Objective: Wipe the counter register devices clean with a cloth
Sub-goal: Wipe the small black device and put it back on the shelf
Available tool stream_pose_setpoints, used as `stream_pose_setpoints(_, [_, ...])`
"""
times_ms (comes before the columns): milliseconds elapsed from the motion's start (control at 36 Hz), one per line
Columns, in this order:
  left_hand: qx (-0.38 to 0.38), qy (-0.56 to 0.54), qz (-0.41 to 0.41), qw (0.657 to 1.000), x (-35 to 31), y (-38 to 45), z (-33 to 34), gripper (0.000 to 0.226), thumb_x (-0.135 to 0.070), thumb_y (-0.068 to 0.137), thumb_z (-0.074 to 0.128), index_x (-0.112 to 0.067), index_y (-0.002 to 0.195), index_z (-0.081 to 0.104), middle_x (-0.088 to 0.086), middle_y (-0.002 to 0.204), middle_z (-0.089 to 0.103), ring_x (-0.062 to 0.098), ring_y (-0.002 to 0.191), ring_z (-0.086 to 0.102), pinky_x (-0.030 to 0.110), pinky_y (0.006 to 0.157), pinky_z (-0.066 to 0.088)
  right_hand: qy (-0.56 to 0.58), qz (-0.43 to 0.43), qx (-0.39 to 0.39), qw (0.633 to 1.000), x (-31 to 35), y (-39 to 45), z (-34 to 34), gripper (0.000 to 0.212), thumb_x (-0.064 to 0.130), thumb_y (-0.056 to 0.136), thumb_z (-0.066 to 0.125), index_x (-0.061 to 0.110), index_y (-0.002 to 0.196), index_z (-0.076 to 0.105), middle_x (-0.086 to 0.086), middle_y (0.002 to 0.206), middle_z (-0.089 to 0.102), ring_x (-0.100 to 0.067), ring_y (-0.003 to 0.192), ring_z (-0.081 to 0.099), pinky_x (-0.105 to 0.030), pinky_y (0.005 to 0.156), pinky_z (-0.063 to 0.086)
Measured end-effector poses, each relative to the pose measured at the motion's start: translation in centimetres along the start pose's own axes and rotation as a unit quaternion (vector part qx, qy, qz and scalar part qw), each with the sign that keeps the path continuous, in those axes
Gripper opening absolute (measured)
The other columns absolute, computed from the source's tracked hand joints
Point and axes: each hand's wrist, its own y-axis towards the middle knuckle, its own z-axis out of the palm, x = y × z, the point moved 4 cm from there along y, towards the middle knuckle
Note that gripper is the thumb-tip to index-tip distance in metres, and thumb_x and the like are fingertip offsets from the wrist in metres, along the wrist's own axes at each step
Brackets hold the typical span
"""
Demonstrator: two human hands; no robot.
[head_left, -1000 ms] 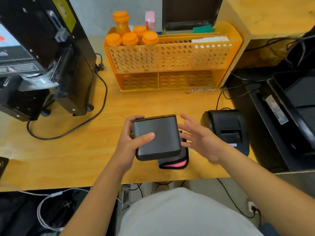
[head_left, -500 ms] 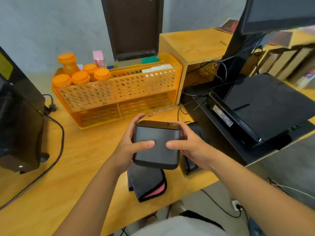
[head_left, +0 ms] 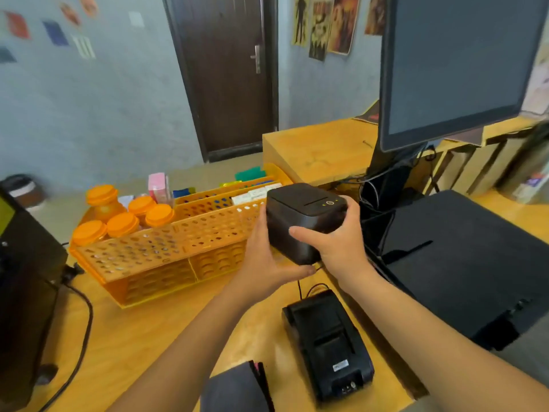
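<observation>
Presently, both hands hold a small dark printer [head_left: 306, 221] raised above the wooden counter [head_left: 142, 331], in front of the right end of the orange perforated rack [head_left: 166, 248]. The left hand [head_left: 267, 263] cups the unit from below and along its left side, fingers curled under the base. The right hand [head_left: 338, 242] clasps the right side, thumb laid across the near face and fingers wrapped over the top right edge. Both grips are closed firmly on the casing; neither hand is slack. The printer's top, with its slot and small indicator lights, faces up and away from the person. A thin black cable [head_left: 300, 288] hangs beneath it towards the counter.

A folded grey cloth [head_left: 234, 388] with a pink-and-black edge lies on the counter's near edge, clear of both hands. Just to its right sits a second black receipt printer [head_left: 326, 343], resting on the counter. To the right stands the register: a dark monitor [head_left: 454, 66] above a black base unit [head_left: 463, 263]. Orange-lidded bottles [head_left: 124, 221] stand at the rack's left end. A black machine [head_left: 26, 292] occupies the left edge.
</observation>
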Motion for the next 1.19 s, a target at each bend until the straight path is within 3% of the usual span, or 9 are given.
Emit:
stream_pose_setpoints(222, [-0.024,-0.010,0.050,0.998,-2.9,9.7,0.3,0.145,-0.042,0.048,0.101,-0.046,0.158,0.007,-0.010,0.159,0.036,0.014,0.147,0.038,0.050,0.114,0.046,-0.045,-0.056,-0.052,0.996,1.6,6.8,0.4,0.124,0.031,0.056,0.097,0.023,0.155,0.022,0.001,0.146,0.045,-0.018,0.136,0.046,-0.042,0.110,0.048])
stream_pose_setpoints(333, [-0.013,-0.027,0.076,0.997,-4.1,13.8,0.0,0.140,-0.042,0.048,0.099,-0.048,0.156,0.009,-0.012,0.155,0.039,0.008,0.142,0.042,0.040,0.112,0.049,-0.070,-0.092,-0.076,0.990,2.4,10.7,0.1,0.120,0.027,0.061,0.097,0.025,0.154,0.021,0.004,0.143,0.043,-0.014,0.133,0.045,-0.025,0.100,0.049])
stream_pose_setpoints(472, [0.007,-0.030,0.079,0.996,-4.7,17.6,-0.1,0.136,-0.042,0.049,0.096,-0.055,0.152,0.008,-0.043,0.129,0.037,-0.026,0.116,0.044,-0.003,0.082,0.044,-0.081,-0.105,-0.098,0.986,2.8,14.5,-0.6,0.121,0.033,0.061,0.096,0.027,0.154,0.019,0.004,0.146,0.041,-0.015,0.132,0.044,-0.019,0.095,0.048])
stream_pose_setpoints(611, [0.017,-0.024,0.067,0.997,-4.0,20.2,0.3,0.137,-0.021,0.062,0.098,-0.045,0.157,0.002,-0.041,0.123,0.037,-0.038,0.105,0.040,-0.006,0.074,0.042,-0.116,-0.110,-0.111,0.981,1.9,17.0,-0.6,0.118,0.035,0.063,0.095,0.026,0.153,0.019,-0.002,0.148,0.044,-0.018,0.135,0.046,-0.010,0.086,0.043])
stream_pose_setpoints(694, [0.013,-0.017,0.045,0.999,-3.3,21.3,0.4,0.139,-0.018,0.065,0.097,-0.045,0.158,-0.003,-0.038,0.128,0.036,-0.021,0.113,0.044,-0.007,0.072,0.040,-0.125,-0.110,-0.114,0.979,1.0,18.1,-0.3,0.117,0.034,0.065,0.095,0.026,0.153,0.019,-0.002,0.149,0.043,-0.017,0.135,0.045,0.001,0.075,0.042])
stream_pose_setpoints(778, [0.017,-0.007,0.024,1.000,-2.8,22.2,0.6,0.143,-0.015,0.067,0.096,-0.041,0.161,-0.008,-0.018,0.147,0.037,0.001,0.132,0.033,0.003,0.093,0.041,-0.135,-0.114,-0.129,0.976,0.4,18.7,-0.1,0.117,0.035,0.065,0.095,0.027,0.154,0.019,-0.002,0.149,0.043,-0.018,0.135,0.045,-0.002,0.082,0.044])
stream_pose_setpoints(833, [0.023,0.000,0.016,1.000,-2.8,22.6,0.8,0.142,-0.012,0.068,0.095,-0.037,0.162,-0.008,-0.003,0.162,0.034,0.015,0.147,0.033,0.032,0.114,0.044,-0.138,-0.110,-0.137,0.975,0.0,18.9,0.1,0.118,0.036,0.065,0.095,0.026,0.155,0.019,-0.003,0.150,0.041,-0.019,0.138,0.042,-0.017,0.094,0.045])
stream_pose_setpoints(889, [0.026,0.011,0.011,1.000,-2.6,22.8,1.1,0.143,-0.012,0.068,0.095,-0.036,0.163,-0.008,0.003,0.164,0.033,0.027,0.151,0.033,0.050,0.116,0.044,-0.135,-0.106,-0.141,0.975,-0.5,19.0,0.0,0.119,0.035,0.065,0.095,0.026,0.156,0.019,-0.002,0.152,0.040,-0.019,0.139,0.041,-0.018,0.096,0.044])
stream_pose_setpoints(1194, [0.020,0.015,0.007,1.000,-1.8,23.0,1.6,0.140,-0.024,0.072,0.095,-0.036,0.163,-0.011,0.000,0.172,0.016,0.026,0.156,0.023,0.043,0.121,0.034,-0.135,-0.072,-0.074,0.985,-2.6,18.6,-1.2,0.128,0.034,0.065,0.096,0.021,0.161,0.012,-0.005,0.160,0.032,-0.022,0.147,0.033,-0.037,0.115,0.039])
